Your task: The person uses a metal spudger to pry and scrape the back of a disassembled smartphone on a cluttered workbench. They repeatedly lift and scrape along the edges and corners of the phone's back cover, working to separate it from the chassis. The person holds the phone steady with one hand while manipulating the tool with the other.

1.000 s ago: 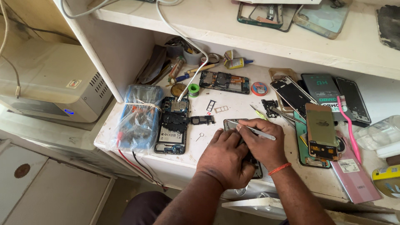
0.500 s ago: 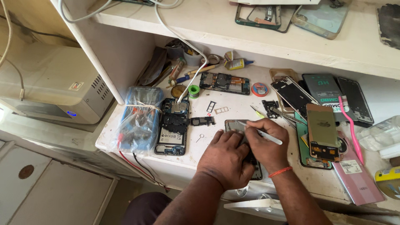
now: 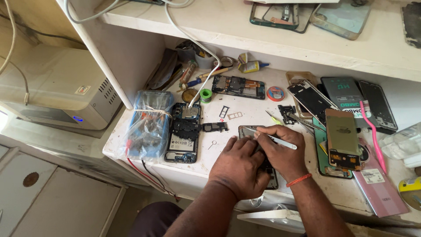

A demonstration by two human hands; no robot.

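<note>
On the white workbench [image 3: 245, 118] lies an opened phone [image 3: 252, 131], mostly covered by my two hands. My left hand [image 3: 239, 164] presses down on its lower half and grips its edge. My right hand [image 3: 280, 151] holds a thin silver tool [image 3: 274, 139] like a pen, its tip on the phone's upper left corner. An orange band sits on my right wrist. To the left lies a second opened phone [image 3: 182, 134] with its circuit board bare and a white cable [image 3: 199, 85] plugged into its top.
A clear bag of small tools [image 3: 147, 125] lies at the bench's left edge. Phone boards, back covers and screens [image 3: 342, 140] crowd the right side, with a pink pry tool [image 3: 372, 131]. A shelf [image 3: 280, 39] overhangs the back. A beige machine [image 3: 52, 87] stands left.
My hands have stayed on the phone; the tool tip has shifted slightly along its top edge. The view has drifted a little.
</note>
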